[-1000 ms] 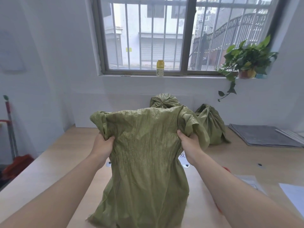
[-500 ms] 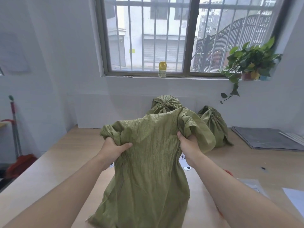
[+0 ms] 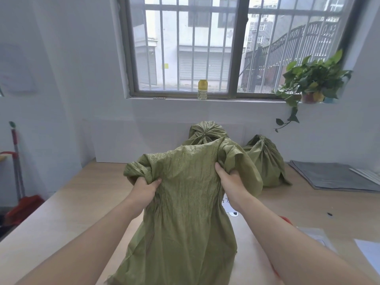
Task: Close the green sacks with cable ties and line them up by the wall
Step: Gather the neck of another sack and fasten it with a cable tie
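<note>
Both hands, left hand [image 3: 145, 187] and right hand [image 3: 231, 182], clamp bunched folds of the crumpled green woven sack [image 3: 185, 212], with two tied green sacks [image 3: 265, 161] just beyond

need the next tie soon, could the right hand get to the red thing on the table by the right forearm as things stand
Probably not at once: the right hand is clenched on the crumpled green woven sack, as is the left hand. The small red object lies mostly hidden under the forearm.
</note>
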